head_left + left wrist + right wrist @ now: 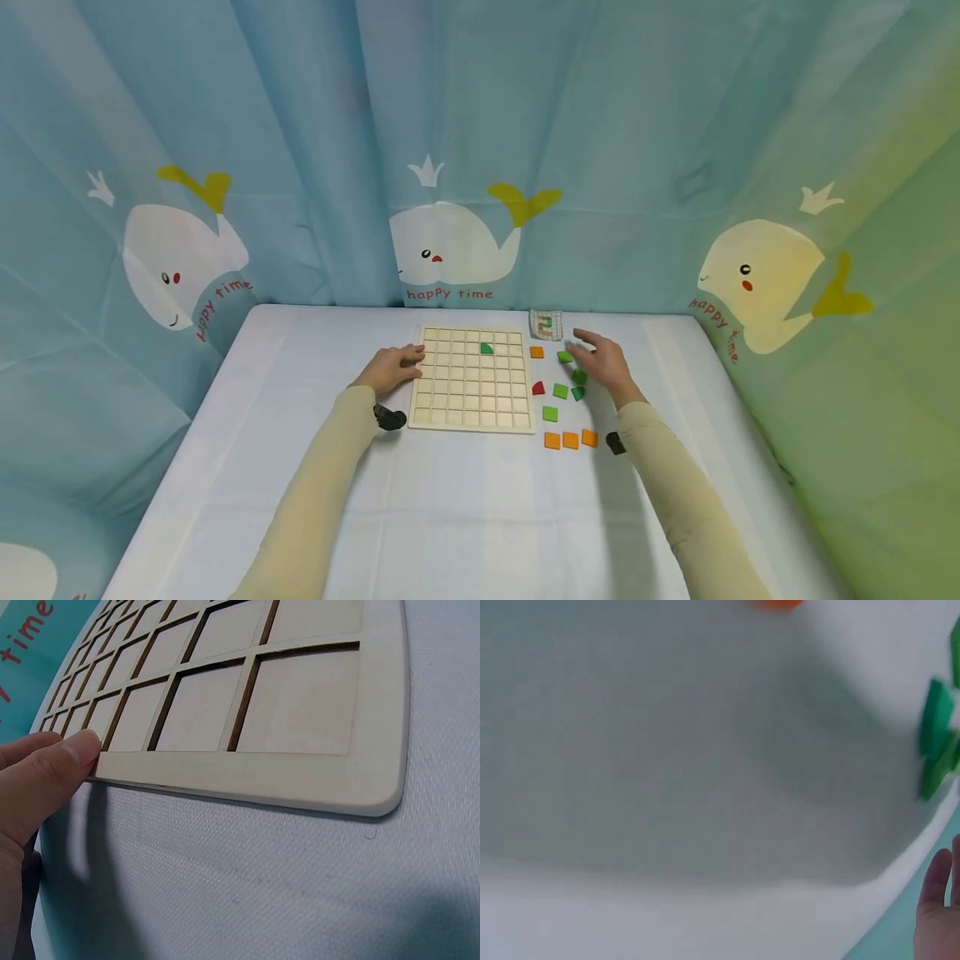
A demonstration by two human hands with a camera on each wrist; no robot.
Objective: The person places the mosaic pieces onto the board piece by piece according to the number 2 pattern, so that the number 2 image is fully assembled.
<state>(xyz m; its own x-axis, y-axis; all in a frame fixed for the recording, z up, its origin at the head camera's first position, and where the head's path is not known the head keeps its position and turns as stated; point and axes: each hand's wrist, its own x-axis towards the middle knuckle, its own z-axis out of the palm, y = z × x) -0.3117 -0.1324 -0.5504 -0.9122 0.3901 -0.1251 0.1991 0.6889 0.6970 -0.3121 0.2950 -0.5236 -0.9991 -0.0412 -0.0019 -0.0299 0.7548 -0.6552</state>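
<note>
A pale wooden grid board (471, 430) lies on the table, with one dark green quarter-round tile (487, 348) in a cell of its upper part. My left hand (387, 369) rests at the board's left edge; in the left wrist view its thumb (81, 748) touches the rim. To the right of the board, my right hand (604, 363) is over the loose tiles with its fingers extended, nearest a light green square tile (565, 357) and a darker green tile (580, 377). Nothing shows in its grasp. In the right wrist view only part of that hand appears, at the lower right corner.
Beside the board lie a red tile (538, 388), an orange square (537, 352), further green squares (551, 414) and a row of orange squares (571, 439). A printed pattern sheet (546, 325) lies at the back. A whale-print curtain (457, 242) borders the table.
</note>
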